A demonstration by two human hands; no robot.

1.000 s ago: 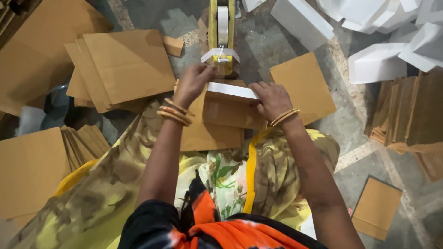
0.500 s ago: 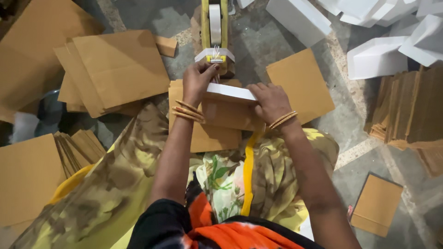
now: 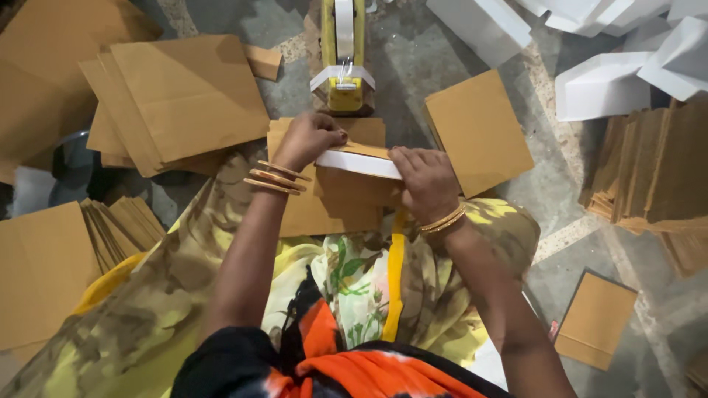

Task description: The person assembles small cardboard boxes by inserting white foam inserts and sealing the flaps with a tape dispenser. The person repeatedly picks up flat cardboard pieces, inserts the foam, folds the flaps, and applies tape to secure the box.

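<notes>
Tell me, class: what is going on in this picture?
A person sits on the floor and holds a small brown cardboard box with a white edge in both hands. The left hand grips its far left corner and the right hand presses down on its right side. Just beyond the box stands a yellow tape dispenser. Flat brown cardboard sheets lie in stacks around them, and white boxes are piled at the upper right.

white boxes (image 3: 601, 85) upper right; brown cardboard sheets (image 3: 184, 92) around.
</notes>
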